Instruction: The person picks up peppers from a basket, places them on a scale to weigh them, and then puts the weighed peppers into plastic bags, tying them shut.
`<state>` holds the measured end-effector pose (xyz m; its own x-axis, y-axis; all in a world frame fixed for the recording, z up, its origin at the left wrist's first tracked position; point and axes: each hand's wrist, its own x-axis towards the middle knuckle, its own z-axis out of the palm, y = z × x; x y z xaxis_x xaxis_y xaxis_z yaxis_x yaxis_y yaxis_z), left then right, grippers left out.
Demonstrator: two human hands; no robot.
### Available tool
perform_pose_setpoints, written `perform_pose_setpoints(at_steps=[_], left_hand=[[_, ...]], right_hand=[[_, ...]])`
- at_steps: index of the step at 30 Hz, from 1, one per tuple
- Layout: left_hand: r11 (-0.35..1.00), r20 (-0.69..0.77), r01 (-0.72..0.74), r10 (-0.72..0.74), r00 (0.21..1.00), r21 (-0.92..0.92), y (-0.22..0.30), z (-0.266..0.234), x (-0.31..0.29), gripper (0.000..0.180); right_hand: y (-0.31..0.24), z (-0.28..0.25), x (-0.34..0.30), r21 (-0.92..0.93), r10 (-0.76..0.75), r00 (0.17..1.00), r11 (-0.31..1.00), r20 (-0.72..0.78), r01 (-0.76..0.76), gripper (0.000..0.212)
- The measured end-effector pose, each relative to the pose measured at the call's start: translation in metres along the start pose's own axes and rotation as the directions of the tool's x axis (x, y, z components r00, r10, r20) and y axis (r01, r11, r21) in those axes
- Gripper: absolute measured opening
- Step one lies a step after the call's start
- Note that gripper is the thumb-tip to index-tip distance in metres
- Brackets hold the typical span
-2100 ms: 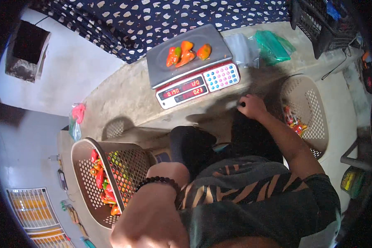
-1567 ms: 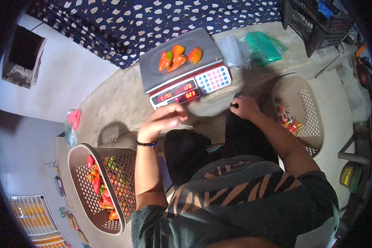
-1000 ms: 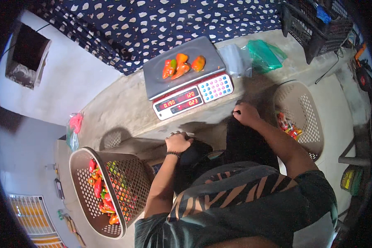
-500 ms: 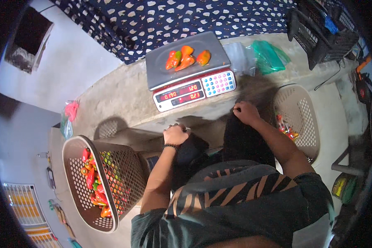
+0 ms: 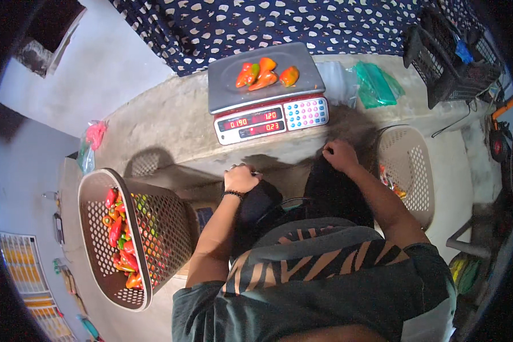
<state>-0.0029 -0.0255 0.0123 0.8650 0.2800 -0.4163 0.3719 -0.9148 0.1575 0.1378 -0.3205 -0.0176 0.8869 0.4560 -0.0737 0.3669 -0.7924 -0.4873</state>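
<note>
My left hand [image 5: 241, 178], with a dark bracelet at its wrist, rests curled on my left knee. A thin, light sliver shows at its fingers, too small to name. On my right knee lies my right hand [image 5: 341, 155], fingers curled in and nothing visible in them. Beyond both hands a digital scale [image 5: 222, 102] stands on the ledge, its red display lit. Several orange-red peppers [image 5: 262, 80], one partly green, lie on its dark pan. To my left a beige perforated basket [image 5: 165, 239] leans toward me with many red, orange and green peppers [image 5: 115, 232] inside.
At my right stands another perforated basket [image 5: 419, 171] with a few peppers low inside. Clear plastic [image 5: 337, 80] and green bags [image 5: 376, 85] lie beside the scale. Black crates [image 5: 450, 68] stand back right. A pink and clear bag [image 5: 91, 142] is at the left.
The whole view has shifted slightly, so the scale sits a little higher and the left basket further left. My hands stay on my knees, and the peppers on the pan lie as before.
</note>
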Motion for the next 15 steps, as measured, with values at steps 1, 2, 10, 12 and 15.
perform_pose_setpoints(at_steps=[1,2,10,12,15], left_hand=[[1.000,-0.003,-0.002,0.002,1.000,0.005,-0.001,0.000,0.000,0.041],[1.000,-0.007,-0.003,0.003,1.000,0.010,-0.001,0.000,-0.001,0.041],[0.999,-0.021,0.028,-0.029,0.999,-0.029,-0.001,-0.004,-0.003,0.037],[0.998,-0.009,0.044,-0.045,0.999,-0.034,-0.002,-0.004,-0.003,0.038],[0.998,-0.024,0.044,-0.045,0.999,-0.034,-0.006,0.000,-0.001,0.040]], right_hand=[[-0.001,0.000,0.001,-0.006,-0.008,1.000,1.000,0.004,0.008,0.027],[-0.002,0.000,0.000,-0.006,0.028,0.999,1.000,0.033,-0.028,0.027],[-0.003,-0.003,0.001,-0.043,-0.117,0.993,0.992,0.001,0.117,0.024],[-0.006,-0.004,-0.001,0.000,-0.073,0.996,0.997,0.044,0.073,0.026],[-0.014,-0.009,-0.001,-0.052,-0.055,0.997,0.997,0.053,0.057,0.029]])
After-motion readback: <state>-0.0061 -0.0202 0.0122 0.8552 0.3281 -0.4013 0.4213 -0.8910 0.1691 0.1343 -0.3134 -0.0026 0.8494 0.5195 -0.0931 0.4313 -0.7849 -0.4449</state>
